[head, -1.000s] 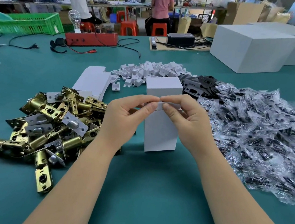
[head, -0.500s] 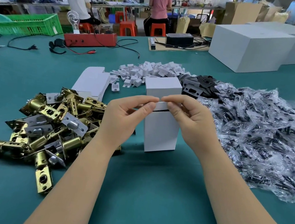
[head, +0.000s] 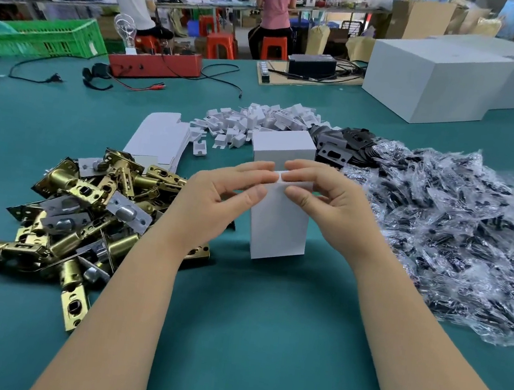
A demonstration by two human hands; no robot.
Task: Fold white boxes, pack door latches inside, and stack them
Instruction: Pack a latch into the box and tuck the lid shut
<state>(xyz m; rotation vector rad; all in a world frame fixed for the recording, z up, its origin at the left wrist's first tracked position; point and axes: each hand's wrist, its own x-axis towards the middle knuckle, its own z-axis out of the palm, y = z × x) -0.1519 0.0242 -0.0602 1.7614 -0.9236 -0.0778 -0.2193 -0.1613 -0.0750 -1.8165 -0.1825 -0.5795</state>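
Note:
A small white box (head: pixel 279 230) stands upright on the green table, its lid flap (head: pixel 282 146) raised behind. My left hand (head: pixel 216 196) and my right hand (head: pixel 326 200) meet at the box's top front edge, each pinching the white tuck flap between thumb and fingers. A heap of brass door latches (head: pixel 86 206) lies to the left of the box, close to my left wrist. A stack of flat unfolded white boxes (head: pixel 159 137) lies beyond the latches.
Clear bags of black parts (head: pixel 455 232) spread across the right. Small white card inserts (head: pixel 258 120) and black plates (head: pixel 343 143) lie behind the box. Large white cartons (head: pixel 438 77), a red device (head: pixel 155 64) with cables and a green crate (head: pixel 42 35) stand farther back. People work at distant tables.
Both hands stay at the box's top edge; the fingertips have shifted slightly along the flap. The box has not moved.

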